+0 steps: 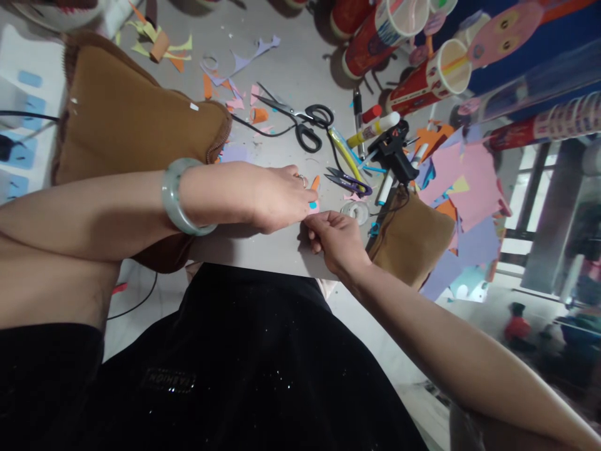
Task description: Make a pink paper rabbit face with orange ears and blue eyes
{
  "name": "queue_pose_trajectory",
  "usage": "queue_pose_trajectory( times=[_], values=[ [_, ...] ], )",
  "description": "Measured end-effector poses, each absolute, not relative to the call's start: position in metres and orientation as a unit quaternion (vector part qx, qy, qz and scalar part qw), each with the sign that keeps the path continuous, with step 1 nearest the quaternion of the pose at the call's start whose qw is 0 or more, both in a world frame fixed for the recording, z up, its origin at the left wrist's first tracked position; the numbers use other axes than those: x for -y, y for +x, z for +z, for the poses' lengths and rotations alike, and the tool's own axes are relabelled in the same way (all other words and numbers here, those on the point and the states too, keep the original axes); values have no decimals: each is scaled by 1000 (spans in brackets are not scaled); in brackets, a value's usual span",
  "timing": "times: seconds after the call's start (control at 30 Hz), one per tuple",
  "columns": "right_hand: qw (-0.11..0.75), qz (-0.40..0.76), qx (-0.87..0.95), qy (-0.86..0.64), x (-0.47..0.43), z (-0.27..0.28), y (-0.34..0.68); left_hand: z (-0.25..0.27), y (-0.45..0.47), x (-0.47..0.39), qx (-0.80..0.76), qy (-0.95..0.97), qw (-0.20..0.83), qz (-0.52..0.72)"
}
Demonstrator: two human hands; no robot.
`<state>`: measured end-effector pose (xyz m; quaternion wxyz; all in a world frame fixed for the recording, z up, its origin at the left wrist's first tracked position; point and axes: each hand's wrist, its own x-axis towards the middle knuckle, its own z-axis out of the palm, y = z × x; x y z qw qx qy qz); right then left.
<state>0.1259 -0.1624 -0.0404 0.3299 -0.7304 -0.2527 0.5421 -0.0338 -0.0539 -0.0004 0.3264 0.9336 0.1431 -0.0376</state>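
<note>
A small pink paper piece [313,205] with a blue dot and an orange tip shows between my two hands, low over the table. My left hand [263,195], with a green bangle at the wrist and a ring, has its fingers bent around the upper left side of the piece. From the lower right, my right hand [339,241] pinches at its bottom edge with thumb and forefinger. The fingertips hide much of the paper. Just right of the hands are purple-handled small scissors [350,181] and a roll of clear tape [355,212].
Black-handled scissors [300,119] lie open above the hands among paper scraps [230,88]. A black glue gun [397,150] and markers [375,128] are at right. Beyond stand red paper cups [408,81]. Brown cushions [136,113] flank the work area. Coloured paper sheets [479,181] pile up far right.
</note>
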Motion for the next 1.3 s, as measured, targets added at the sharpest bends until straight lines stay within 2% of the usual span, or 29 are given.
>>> queue_pose_trajectory(
  times=[0.2, 0.43, 0.53, 0.6, 0.7, 0.83, 0.93, 1.1, 1.3],
  values=[
    [336, 568, 233, -714, 167, -37, 129, 6, -31, 58, -86, 964, 211, -135],
    [349, 588, 226, -694, 174, -33, 133, 7, -31, 56, -62, 971, 177, -149],
    [336, 570, 276, -697, 181, -32, 139, 8, -31, 55, -56, 971, 170, -158],
    [326, 505, 365, -710, 186, -34, 144, 9, -31, 54, -53, 971, 166, -166],
    [299, 339, 560, -694, 192, -43, 154, 6, -32, 53, -60, 972, 173, -148],
    [229, 102, 787, -563, 195, -63, 166, -4, -34, 51, -64, 972, 208, -94],
    [209, -33, 842, -496, 195, -73, 169, -5, -33, 50, -62, 972, 208, -91],
    [183, -79, 851, -485, 198, -77, 169, 6, -29, 50, -23, 975, 114, -191],
    [138, -32, 846, -515, 200, -80, 170, 8, -29, 49, -44, 970, 160, -178]
  ],
)
